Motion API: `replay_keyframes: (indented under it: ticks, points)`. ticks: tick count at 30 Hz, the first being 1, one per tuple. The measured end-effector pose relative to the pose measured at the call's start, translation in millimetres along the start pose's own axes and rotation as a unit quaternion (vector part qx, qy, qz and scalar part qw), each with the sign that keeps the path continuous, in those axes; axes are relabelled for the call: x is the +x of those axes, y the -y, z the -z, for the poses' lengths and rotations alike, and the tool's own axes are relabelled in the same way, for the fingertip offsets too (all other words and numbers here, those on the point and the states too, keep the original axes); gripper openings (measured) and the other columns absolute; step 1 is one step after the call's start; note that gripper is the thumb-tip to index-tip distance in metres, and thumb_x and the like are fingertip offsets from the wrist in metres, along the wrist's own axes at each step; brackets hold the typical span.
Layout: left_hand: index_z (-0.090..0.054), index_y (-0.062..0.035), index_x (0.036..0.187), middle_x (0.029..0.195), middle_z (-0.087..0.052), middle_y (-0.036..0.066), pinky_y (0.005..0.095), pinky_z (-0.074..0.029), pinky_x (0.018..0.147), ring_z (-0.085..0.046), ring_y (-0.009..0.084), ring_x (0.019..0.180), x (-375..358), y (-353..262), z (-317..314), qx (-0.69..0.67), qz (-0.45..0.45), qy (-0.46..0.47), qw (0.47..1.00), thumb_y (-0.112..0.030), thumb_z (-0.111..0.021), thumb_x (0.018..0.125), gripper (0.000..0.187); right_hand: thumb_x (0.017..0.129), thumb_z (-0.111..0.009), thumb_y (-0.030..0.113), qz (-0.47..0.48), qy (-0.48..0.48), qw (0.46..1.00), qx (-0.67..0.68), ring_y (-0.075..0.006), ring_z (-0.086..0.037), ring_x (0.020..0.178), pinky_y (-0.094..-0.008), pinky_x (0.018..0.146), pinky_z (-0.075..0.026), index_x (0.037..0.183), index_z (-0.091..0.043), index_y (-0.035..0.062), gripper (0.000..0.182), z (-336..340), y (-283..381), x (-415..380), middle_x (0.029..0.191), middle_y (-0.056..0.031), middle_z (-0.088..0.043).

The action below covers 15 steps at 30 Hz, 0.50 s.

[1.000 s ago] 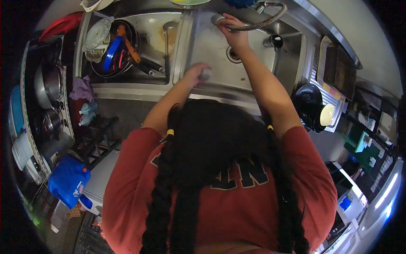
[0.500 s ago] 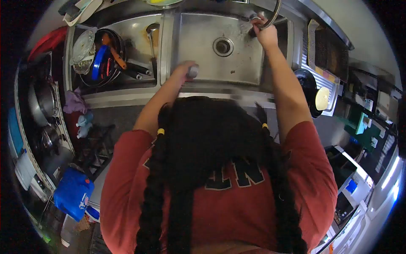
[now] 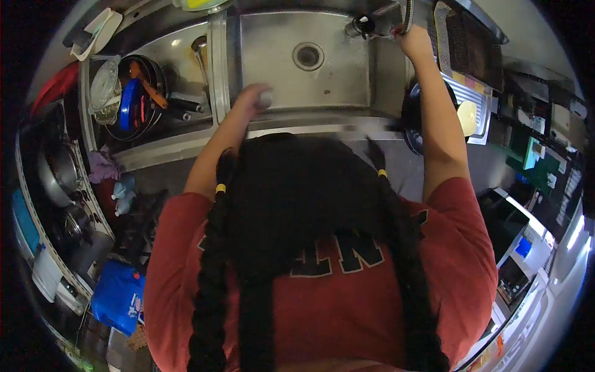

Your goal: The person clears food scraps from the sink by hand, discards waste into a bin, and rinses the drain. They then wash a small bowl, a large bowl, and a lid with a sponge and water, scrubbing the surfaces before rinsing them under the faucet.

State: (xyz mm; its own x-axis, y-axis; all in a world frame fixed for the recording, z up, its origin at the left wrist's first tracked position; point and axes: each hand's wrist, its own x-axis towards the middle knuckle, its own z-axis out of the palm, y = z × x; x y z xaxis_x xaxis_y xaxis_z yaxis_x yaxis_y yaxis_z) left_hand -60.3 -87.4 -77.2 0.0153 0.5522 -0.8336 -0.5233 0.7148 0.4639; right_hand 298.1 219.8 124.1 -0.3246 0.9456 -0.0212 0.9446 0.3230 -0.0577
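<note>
The left hand (image 3: 251, 98) was held at the near rim of the right sink basin (image 3: 347, 68), its fingers curled around a small grey object (image 3: 266, 98) of which only a rounded end could be seen; what the object was could not be told. The right hand (image 3: 414, 42) was stretched to the far right corner of that basin, and its fingers appeared closed on the flexible metal hose (image 3: 407, 15) just beside the tap fitting (image 3: 362, 25), though the grip itself was too small to be made out clearly. The drain (image 3: 308, 56) lay in the basin floor between the two hands, apart from both. In the left sink basin (image 3: 186, 49) a dark pan (image 3: 133, 99) was seen, filled with a blue utensil (image 3: 128, 102) and an orange-handled one (image 3: 147, 87), and a glass lid (image 3: 104, 90) was propped at its left edge. On the worktop to the right of the sink, a stack of black bowls (image 3: 412, 121) was set near the right forearm, partly hidden by it.
</note>
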Motion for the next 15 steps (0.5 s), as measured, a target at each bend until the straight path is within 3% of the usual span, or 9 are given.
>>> replay_keyframes:
  ticks: [5, 11, 13, 15]
  points:
    - [-0.061, -0.0187, 0.11, 0.1, -0.06, 0.004, 0.0468, -0.05, 0.072, -0.058, 0.0253, 0.09, -4.1, -4.3, -4.0, 0.012, 0.024, -0.009, 1.0, -0.036, -0.071, 0.078, 0.038, 0.075, -0.069, 0.023, -0.038, 0.062, 0.997, -0.029, -0.0347, -0.068, 0.085, -0.042, 0.075, -0.053, 0.089, -0.075, 0.0157, 0.017, 6.7, -9.8, -20.5, 0.086, -0.0154, -0.07]
    - [-0.062, -0.0182, 0.107, 0.103, -0.063, 0.005, 0.0499, -0.05, 0.076, -0.06, 0.0259, 0.094, -4.9, -4.2, -4.1, 0.006, 0.025, -0.03, 0.999, -0.035, -0.07, 0.08, 0.033, 0.071, -0.073, 0.026, 0.0, 0.135, 0.99, -0.04, -0.0337, -0.069, 0.081, -0.0417, 0.074, -0.054, 0.087, -0.075, 0.0142, 0.02, 28.4, 2.9, -50.5, 0.083, -0.0161, -0.07]
    - [-0.063, -0.0178, 0.106, 0.103, -0.064, 0.006, 0.0502, -0.051, 0.077, -0.06, 0.0268, 0.093, -3.2, -4.4, -3.3, 0.004, 0.036, -0.034, 0.999, -0.035, -0.069, 0.081, 0.031, 0.069, -0.075, 0.025, -0.027, 0.144, 0.984, -0.099, -0.0321, -0.069, 0.079, -0.0406, 0.073, -0.054, 0.086, -0.074, 0.0108, 0.023, 66.4, 32.9, -67.3, 0.082, -0.0172, -0.07]
    - [-0.063, -0.0179, 0.106, 0.102, -0.064, 0.006, 0.0504, -0.051, 0.076, -0.06, 0.0266, 0.092, -7.2, -4.6, -4.4, 0.006, 0.032, -0.042, 0.999, -0.035, -0.068, 0.082, 0.03, 0.068, -0.075, 0.025, -0.013, 0.175, 0.982, -0.072, -0.0318, -0.069, 0.079, -0.0403, 0.073, -0.054, 0.086, -0.074, 0.0091, 0.024, 73.6, 31.2, -71.6, 0.081, -0.0176, -0.07]
